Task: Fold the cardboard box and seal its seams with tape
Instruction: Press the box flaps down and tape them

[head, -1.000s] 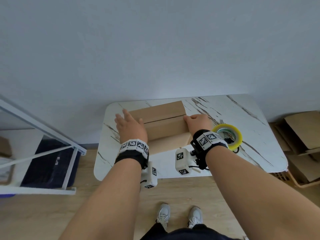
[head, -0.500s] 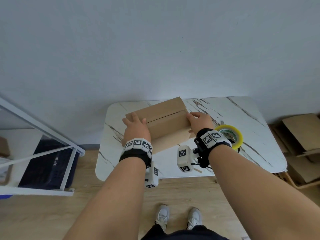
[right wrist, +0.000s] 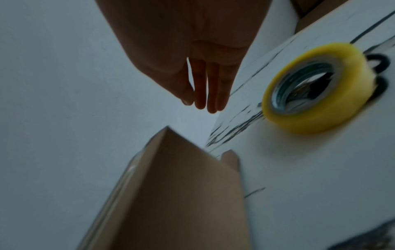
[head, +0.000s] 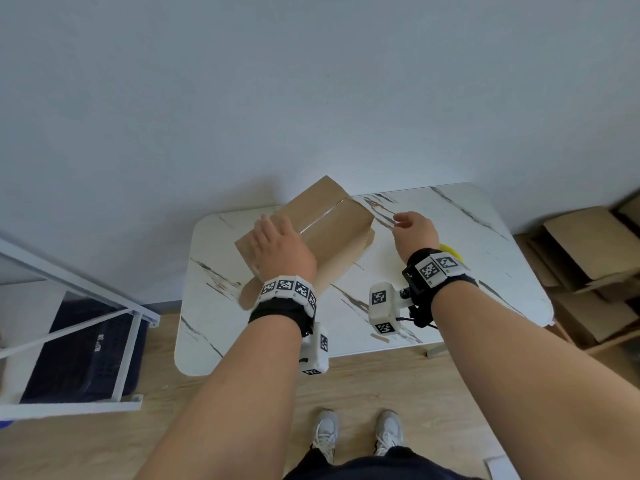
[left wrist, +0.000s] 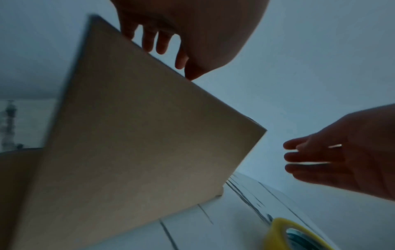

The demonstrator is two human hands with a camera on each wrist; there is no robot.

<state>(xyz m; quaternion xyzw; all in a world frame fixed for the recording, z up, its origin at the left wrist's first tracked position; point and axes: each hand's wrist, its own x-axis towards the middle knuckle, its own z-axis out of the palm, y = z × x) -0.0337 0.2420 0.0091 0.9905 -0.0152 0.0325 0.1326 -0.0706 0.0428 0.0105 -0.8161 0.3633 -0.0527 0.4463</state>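
Observation:
A brown cardboard box [head: 329, 223] stands turned at an angle on the marble table [head: 450, 220], with clear tape shining along its top seam. Loose flaps stick out under it. My left hand [head: 277, 244] lies on the left part of its top, fingers stretched over the far edge [left wrist: 153, 42]. My right hand [head: 412, 230] hovers just right of the box, fingers relaxed and holding nothing [right wrist: 203, 84]. The yellow tape roll [right wrist: 314, 88] lies flat on the table behind my right wrist, mostly hidden in the head view [head: 450, 249].
Black scissor handles [right wrist: 380, 64] lie beside the tape roll. Flattened cardboard boxes [head: 581, 247] are stacked on the floor at the right. A white metal frame [head: 86, 306] stands at the left. The wall runs close behind the table.
The box has swung round on the table, its right end now pointing away from me. My right hand has come off the box; my left hand stayed on top.

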